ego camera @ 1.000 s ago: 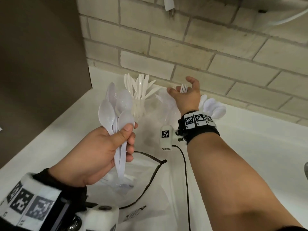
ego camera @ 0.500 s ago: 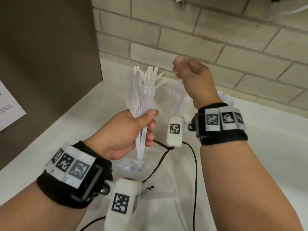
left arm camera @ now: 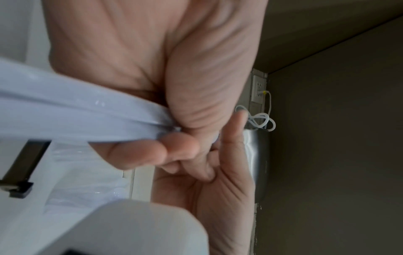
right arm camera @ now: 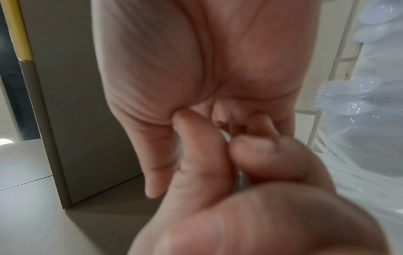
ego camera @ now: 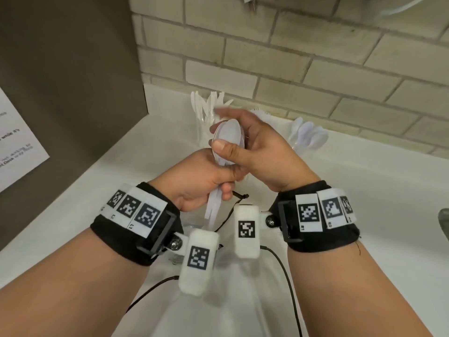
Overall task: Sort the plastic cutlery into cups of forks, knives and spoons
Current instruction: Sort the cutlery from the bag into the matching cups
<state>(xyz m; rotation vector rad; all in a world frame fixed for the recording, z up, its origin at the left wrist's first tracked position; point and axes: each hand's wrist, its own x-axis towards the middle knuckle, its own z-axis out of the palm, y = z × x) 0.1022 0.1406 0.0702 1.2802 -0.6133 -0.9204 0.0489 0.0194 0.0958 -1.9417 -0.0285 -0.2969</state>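
And the hands are together now! A second ago the right hand (ego camera: 255, 147) was up at the back by the cups with a fork; that fork is gone from it, and it has come back to meet the left hand (ego camera: 201, 177), which has drawn in toward the body. The left hand's grip is wrapped tight round the handles of a bundle of spoons (ego camera: 229, 137), bowls up, handles poking out below the fist. The right hand's grip, thumb in front and fingers behind, is pinching the bowls at the top of that bundle, held above the white tabletop (ego camera: 364, 190). My read: fork delivered, spoons are next.

Counting: two hands, one bundle. How many spoons are in it I can't tell, the bowls overlap. Three clumps of cutlery stand at the back against the brick wall: the knives (ego camera: 209, 105) on the left, the forks (ego camera: 261, 113) peeking over the right hand, the sorted spoons (ego camera: 309, 137) on the right; the cups themselves barely show
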